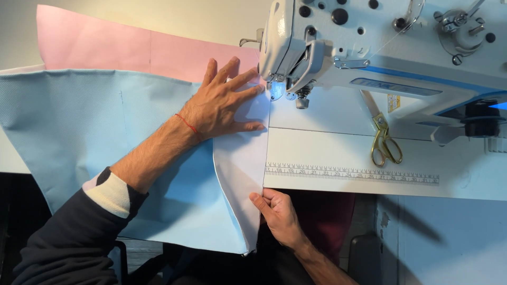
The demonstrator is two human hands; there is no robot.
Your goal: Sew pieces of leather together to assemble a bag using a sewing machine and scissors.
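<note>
Lying flat beside the sewing machine [369,47], the light blue cloth [95,132] is pressed down by the left hand [222,103], fingers spread, just left of the needle. Its folded white edge [240,174] is pinched by the right hand [277,214] below the machine. Gold scissors [383,137] lie under the machine's arm.

The left hand [224,103] lies flat on light blue woven fabric [79,121] beside the white sewing machine [380,47]; the right hand [280,214] pinches its folded white edge [240,169] at the desk [465,174] front.
</note>
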